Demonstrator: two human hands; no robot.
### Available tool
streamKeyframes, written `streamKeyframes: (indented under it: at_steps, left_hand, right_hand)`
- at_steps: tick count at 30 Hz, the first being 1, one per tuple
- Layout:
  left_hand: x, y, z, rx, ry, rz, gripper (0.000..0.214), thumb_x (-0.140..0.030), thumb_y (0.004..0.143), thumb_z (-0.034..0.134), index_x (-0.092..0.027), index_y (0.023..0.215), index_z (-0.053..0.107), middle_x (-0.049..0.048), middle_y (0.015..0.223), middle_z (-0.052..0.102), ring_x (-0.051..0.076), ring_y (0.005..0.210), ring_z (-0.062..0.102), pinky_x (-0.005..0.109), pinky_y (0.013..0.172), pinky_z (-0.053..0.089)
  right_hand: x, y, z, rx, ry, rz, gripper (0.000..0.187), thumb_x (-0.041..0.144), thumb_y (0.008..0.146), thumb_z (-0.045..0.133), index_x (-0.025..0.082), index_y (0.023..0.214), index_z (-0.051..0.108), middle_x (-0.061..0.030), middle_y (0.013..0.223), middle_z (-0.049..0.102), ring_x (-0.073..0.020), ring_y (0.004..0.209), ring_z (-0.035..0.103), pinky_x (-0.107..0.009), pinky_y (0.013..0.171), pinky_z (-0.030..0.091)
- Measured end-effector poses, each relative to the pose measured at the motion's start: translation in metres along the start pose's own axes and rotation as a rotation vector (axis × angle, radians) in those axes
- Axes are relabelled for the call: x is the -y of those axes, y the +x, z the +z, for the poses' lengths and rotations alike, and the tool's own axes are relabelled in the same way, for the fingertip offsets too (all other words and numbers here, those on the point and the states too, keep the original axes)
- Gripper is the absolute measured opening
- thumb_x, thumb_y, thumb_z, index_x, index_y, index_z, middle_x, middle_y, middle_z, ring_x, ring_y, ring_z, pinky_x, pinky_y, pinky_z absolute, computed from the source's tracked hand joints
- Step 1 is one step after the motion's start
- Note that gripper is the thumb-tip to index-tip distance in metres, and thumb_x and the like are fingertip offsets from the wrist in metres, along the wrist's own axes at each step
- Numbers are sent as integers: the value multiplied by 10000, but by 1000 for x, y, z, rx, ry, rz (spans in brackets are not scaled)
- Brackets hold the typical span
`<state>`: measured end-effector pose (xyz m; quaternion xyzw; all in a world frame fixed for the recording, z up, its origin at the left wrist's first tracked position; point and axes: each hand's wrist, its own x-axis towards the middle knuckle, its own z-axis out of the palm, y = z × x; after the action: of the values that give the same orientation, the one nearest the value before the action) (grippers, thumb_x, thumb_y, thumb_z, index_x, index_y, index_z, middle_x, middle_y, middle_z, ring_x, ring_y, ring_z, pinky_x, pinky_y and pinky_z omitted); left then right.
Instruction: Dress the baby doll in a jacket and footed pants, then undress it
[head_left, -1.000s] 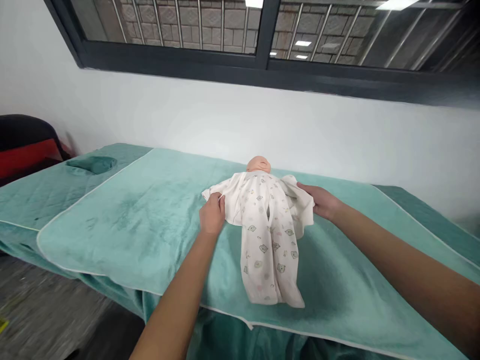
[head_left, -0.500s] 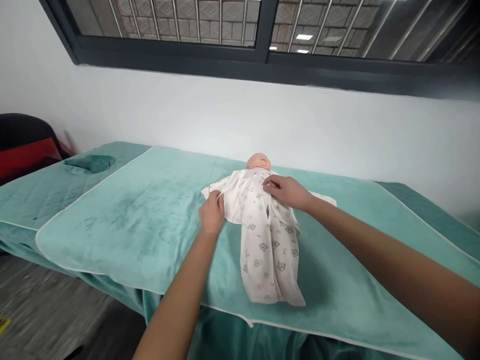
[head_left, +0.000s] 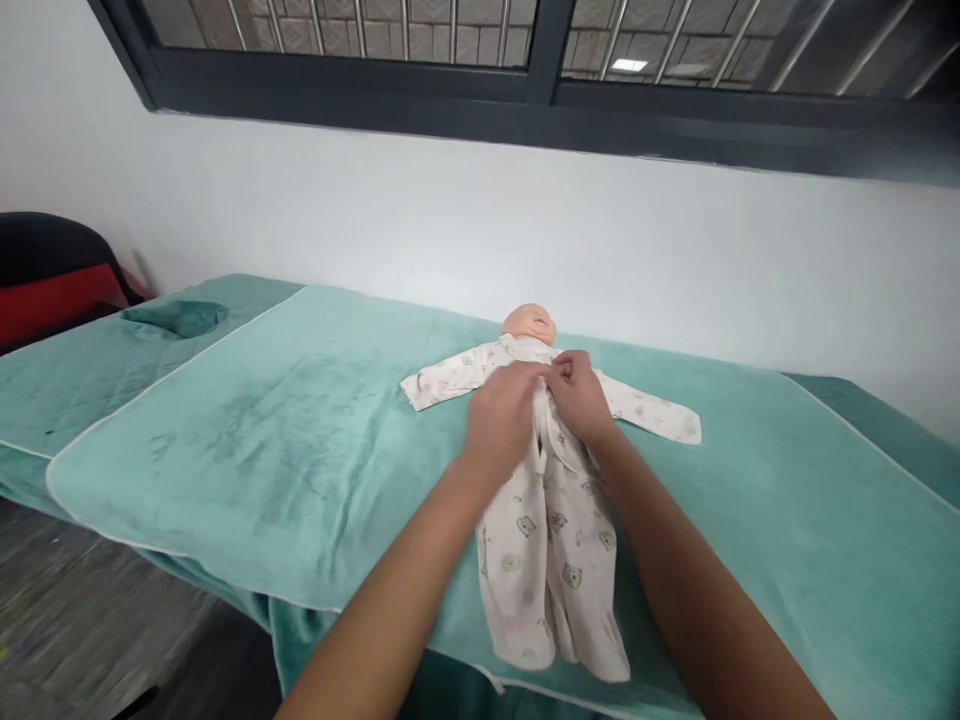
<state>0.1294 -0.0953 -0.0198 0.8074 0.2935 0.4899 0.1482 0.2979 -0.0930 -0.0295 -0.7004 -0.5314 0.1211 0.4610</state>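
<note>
And here are both hands, meeting right over the chest of the baby doll [head_left: 529,325]! The left hand [head_left: 504,420] comes in with its fingers curled and tips pressed together; the right hand [head_left: 581,400] matches it, thumb and forefinger in a close pinch, the two sets of fingertips practically touching. They have the front of the printed baby romper [head_left: 574,575] between them, cloth raised at the tips, though exactly which bit of it is pinched is hidden behind the fingers.

Look at the position: the doll lies lengthwise across the light green towel [head_left: 247,430], head up at the far edge by the white wall [head_left: 465,220], romper legs reaching down almost to the near edge. Tight at both ends! Sideways it's another story: a broad stretch of towel runs from the left sleeve end out to the piped left edge, and plenty more spreads from the right sleeve to the right edge. The forearms cross the near edge, one on either side of the legs.

Beyond the towel's left edge, the darker quilted bed cover [head_left: 67,385] carries on to its face hole [head_left: 180,318], with a black-and-red chair [head_left: 60,290] past that.
</note>
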Motion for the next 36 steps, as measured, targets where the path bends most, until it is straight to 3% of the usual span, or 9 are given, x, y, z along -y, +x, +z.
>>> streamKeyframes:
  at_steps: [3,6,8,10,12,14,19,25,36]
  left_hand:
    - [-24,-4,10,392,143,120,298,-50,883,429,-194,1020,651,54,974,679,206,943,616,334,817,515]
    - [-29,-5,2,581,-50,17,241,-147,920,470,-222,1016,678,33,1002,680,176,894,629,293,753,517]
    - [-21,7,-5,535,-292,-162,230,-259,954,481,-249,1064,683,9,985,700,141,830,643,253,720,519]
    - [-4,30,-6,349,-363,-320,226,-298,946,498,-237,1042,694,9,950,715,134,800,647,246,738,518]
    - [20,58,2,131,-222,-424,202,-273,912,534,-206,991,707,35,970,722,157,860,647,276,834,504]
    - [44,83,16,57,-67,-497,234,-281,880,570,-174,1037,706,72,1027,716,186,908,641,314,899,482]
    - [76,107,48,199,-91,-546,272,-367,879,543,-161,851,719,55,832,713,200,798,629,319,790,471]
    - [83,101,43,146,-214,-576,153,-301,828,602,-179,775,677,32,824,720,179,781,622,290,751,466]
    - [60,108,37,98,-617,-653,152,-293,797,654,-156,825,715,17,757,695,132,680,583,249,654,453]
  right_hand:
    - [-6,22,-10,-22,10,99,414,533,810,585,225,1040,433,-37,872,644,-222,775,599,-334,698,425]
    - [-5,35,-12,-3,-185,160,409,620,803,564,238,890,446,-46,812,637,-230,745,565,-339,667,393]
    - [-2,37,-10,30,-268,176,417,648,806,544,245,824,439,-45,789,627,-227,720,542,-337,647,377]
    - [-1,38,-9,76,-283,194,414,649,806,541,247,780,447,-36,764,618,-219,700,532,-329,635,374]
    - [-1,39,-10,114,-243,209,397,625,812,548,243,736,468,-22,738,612,-206,690,533,-320,638,382]
    - [-4,42,-12,137,-191,204,365,576,835,535,241,699,487,-9,710,606,-194,675,530,-311,633,382]
    - [-11,45,-17,53,-184,88,293,449,868,512,243,659,504,-18,688,606,-193,644,508,-315,605,354]
    - [-15,49,-14,-151,100,129,293,481,863,544,247,686,541,-17,655,611,-193,604,530,-316,566,393]
    - [10,62,10,-129,208,156,303,486,798,606,216,666,570,4,678,602,-167,647,510,-297,616,396]
